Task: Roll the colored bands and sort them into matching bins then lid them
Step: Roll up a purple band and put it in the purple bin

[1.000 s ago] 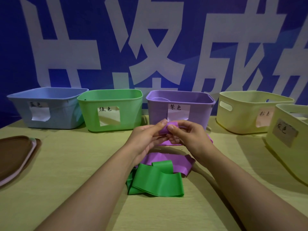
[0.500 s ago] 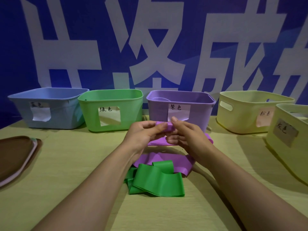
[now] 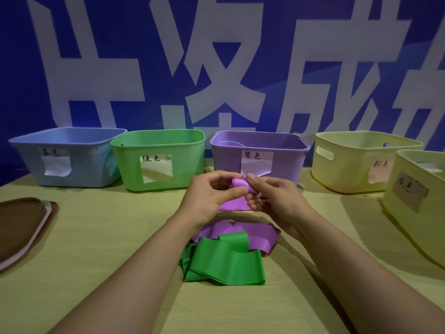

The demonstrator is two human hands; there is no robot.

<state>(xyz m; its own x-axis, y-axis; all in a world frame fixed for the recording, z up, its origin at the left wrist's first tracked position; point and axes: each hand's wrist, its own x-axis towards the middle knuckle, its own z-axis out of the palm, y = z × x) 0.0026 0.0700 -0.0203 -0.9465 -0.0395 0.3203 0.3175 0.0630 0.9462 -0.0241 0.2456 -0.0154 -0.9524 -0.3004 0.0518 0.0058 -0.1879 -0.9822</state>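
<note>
Both hands (image 3: 243,196) pinching the thin, soft, stretchy purple band (image 3: 240,186) at its rolled end, loose tail toward 6 o'clock, probably springy.

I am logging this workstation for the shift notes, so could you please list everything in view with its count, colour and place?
purple band: 1, purple, one end rolled between both hands, the rest trailing down to the table
green band: 1, green, loosely folded on the table, overlapping the purple band's loose end
blue bin: 1, light blue, far left of the row
green bin: 1, green, second from left
purple bin: 1, purple, centre, behind the hands
yellow bins: 2, pale yellow, right side
lids: stack, brown on top, left edge; number unclear
table: 1, yellow-green
banner: 1, blue with white characters, behind
left hand: 1, pinching the roll
right hand: 1, pinching the roll
</note>
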